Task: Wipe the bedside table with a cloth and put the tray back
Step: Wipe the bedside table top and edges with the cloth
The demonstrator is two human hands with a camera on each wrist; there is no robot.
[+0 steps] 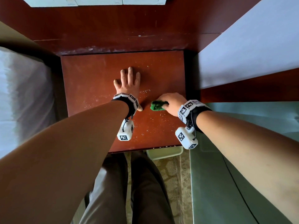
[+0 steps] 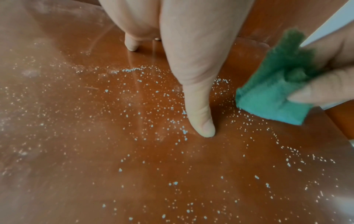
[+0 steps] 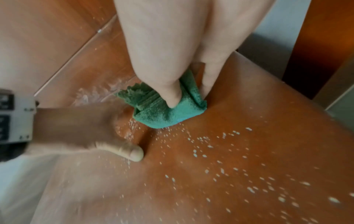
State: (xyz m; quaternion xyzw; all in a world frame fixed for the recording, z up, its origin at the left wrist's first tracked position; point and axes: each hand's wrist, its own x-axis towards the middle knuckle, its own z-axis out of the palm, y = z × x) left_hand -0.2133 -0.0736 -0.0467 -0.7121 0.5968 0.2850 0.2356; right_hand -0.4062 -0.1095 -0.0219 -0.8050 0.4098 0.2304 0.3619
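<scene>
1. Green terry cloth point(image 1: 157, 106): crumpled into a small folded wad, lying on the reddish-brown wooden desk point(image 1: 90, 81) near its right edge, toward the front half of the top.
2. The wrist views show the cloth point(image 3: 164, 112) with a ribbed, fuzzy weave and one frayed corner sticking up; its lower face is in contact with the desk top.
3. Desk surface: glossy, streaked with dusty smears and scattered with small white crumbs point(image 2: 153, 106), densest between the two hands and toward the front edge.
4. Right hand point(image 1: 172, 102): fingers curled down over the cloth, thumb and fingertips point(image 3: 173, 98) pinching it against the desk.
5. Left hand point(image 1: 127, 83): laid flat on the middle of the desk, palm down, fingers straight and spread, holding nothing. Its thumb point(image 2: 201, 121) points sideways toward the cloth, tip on the wood, just beside the cloth but not touching it.
6. A pale rectangular plastic container point(image 1: 164, 152) sits on the floor below the desk's front edge, partly hidden; whether it is the tray cannot be told
</scene>
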